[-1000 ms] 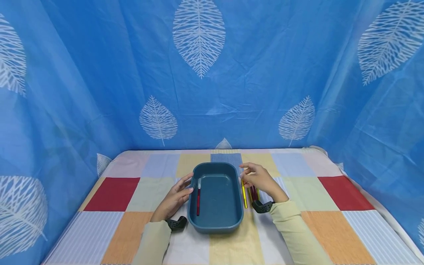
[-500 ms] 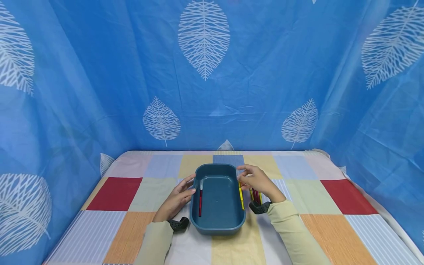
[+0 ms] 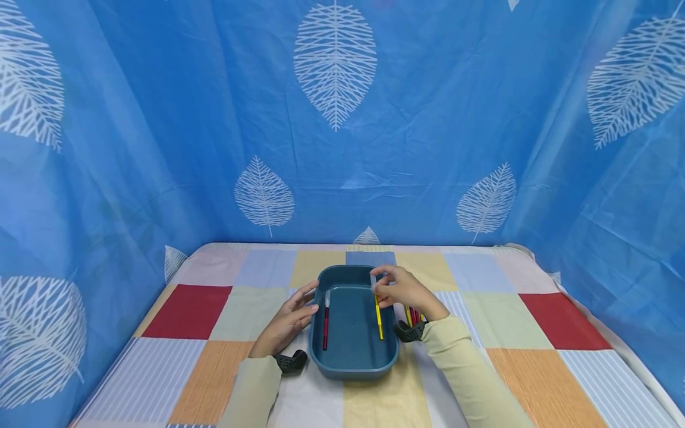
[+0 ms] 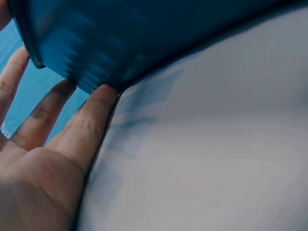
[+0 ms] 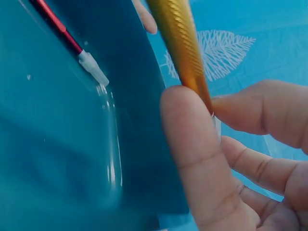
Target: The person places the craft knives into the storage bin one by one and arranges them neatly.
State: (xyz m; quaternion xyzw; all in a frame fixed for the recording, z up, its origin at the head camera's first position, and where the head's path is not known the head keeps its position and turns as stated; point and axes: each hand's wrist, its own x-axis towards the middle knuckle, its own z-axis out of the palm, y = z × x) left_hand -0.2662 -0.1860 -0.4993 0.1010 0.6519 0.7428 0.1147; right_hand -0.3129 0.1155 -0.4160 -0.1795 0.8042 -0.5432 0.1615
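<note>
My right hand pinches a yellow craft knife near its clear-capped end, over the right half of a blue-green plastic basin. The right wrist view shows the thumb and a finger on either side of its knurled metal handle. A red craft knife with a whitish cap lies lengthwise inside the basin, along the left side. My left hand rests against the basin's left side, thumb at the rim. Its extended fingers touch the outer wall in the left wrist view.
Several more red and yellow craft knives lie on the table just right of the basin, partly hidden by my right hand and wrist strap. A patchwork cloth covers the table. Blue leaf-print curtains enclose its back and sides.
My right hand has carried the yellow craft knife leftward, from beside the basin, across its right rim to above the inside. The left hand stays at the basin's left side.
</note>
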